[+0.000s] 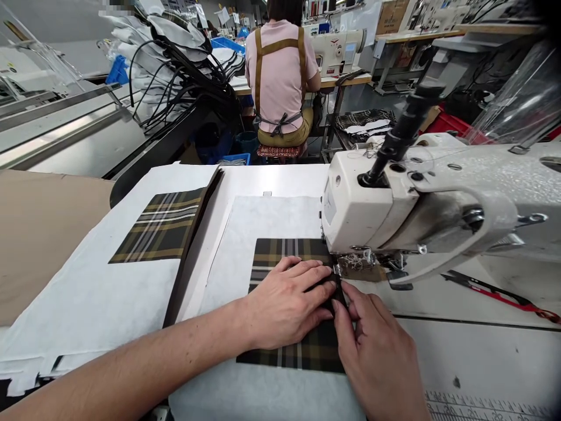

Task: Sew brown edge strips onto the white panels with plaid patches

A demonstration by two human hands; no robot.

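A plaid fabric piece (289,356) in black, olive and white lies on a white backing sheet (272,216) under the sewing machine head (363,199). My left hand (289,301) rests flat on the plaid, fingers stretched toward the needle area, with nothing gripped. Just right of it, my right hand (381,351) pinches the dark fabric edge (340,295) between thumb and index finger, close in front of the presser foot. The needle tip is hard to make out, and my left hand covers part of the plaid.
Left lies another white sheet (87,310) with a plaid patch (160,225). A red-and-black hand tool (504,295) and a printed ruler scale (482,406) are at right. Ahead, a seated co-worker (283,76) faces away, beside a heap of white pieces with black cords (175,64).
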